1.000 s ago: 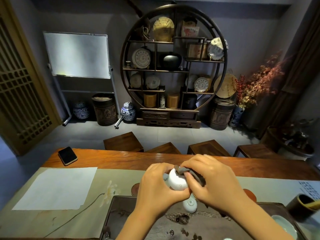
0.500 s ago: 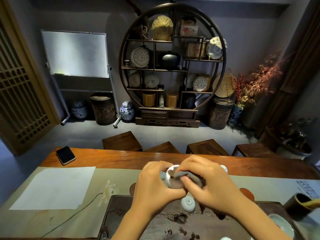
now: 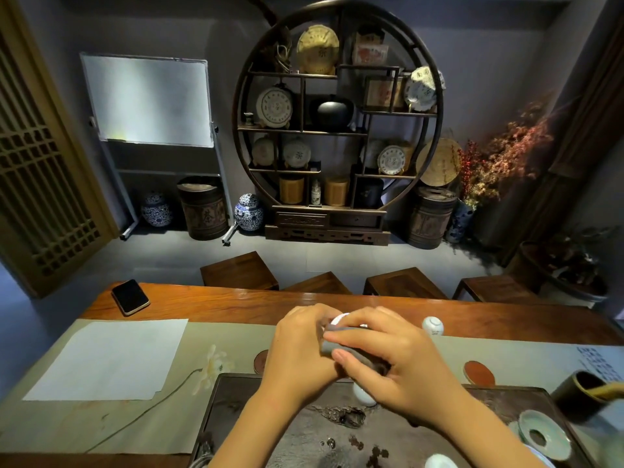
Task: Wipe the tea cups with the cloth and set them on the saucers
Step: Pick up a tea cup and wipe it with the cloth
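Head view: cup in wiping, both hands above the far edge of the dark stone tea tray [image 3: 256, 410].

The left hand [image 3: 300, 352] grips a small white porcelain tea cup [image 3: 338, 320], only its rim showing. The right hand [image 3: 398, 359] pinches a grey folded cloth [image 3: 332, 346] against the cup's near side. The nearest round red-brown saucer [image 3: 478, 373] lies beyond the tray's far right edge, on the right hand's side; another [image 3: 260, 361] peeks out off the far left edge. The set-down probably goes rightward. Another white cup [image 3: 432, 325] stands beyond the tray, to the right.
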